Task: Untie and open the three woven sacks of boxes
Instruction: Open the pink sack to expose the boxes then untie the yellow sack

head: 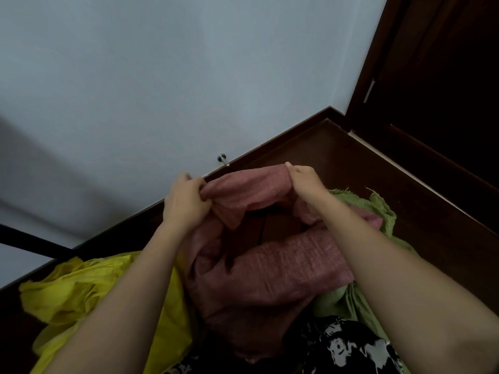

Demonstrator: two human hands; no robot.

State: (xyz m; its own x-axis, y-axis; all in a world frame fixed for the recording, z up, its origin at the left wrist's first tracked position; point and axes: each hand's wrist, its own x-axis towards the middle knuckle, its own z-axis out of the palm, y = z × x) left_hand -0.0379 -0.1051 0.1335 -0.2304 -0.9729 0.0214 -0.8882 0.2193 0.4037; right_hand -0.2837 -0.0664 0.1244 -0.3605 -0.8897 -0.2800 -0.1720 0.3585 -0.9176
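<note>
I count three sacks: my left hand (186,201) and right hand (303,179) each pinch the rim of the red sack (270,271) between them, mouth spread wide. One yellow sack (81,295) lies left, one green sack (378,209) right.

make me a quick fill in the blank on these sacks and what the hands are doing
1. Both hands, the left hand and the right hand, grip the rim of the ____ sack.
2. The sack on the person's left is ____ in colour.
3. The green sack lies on the person's ____ side.
4. The mouth of the pink sack is pulled ____.

Missing words: pink; yellow; right; open
</note>
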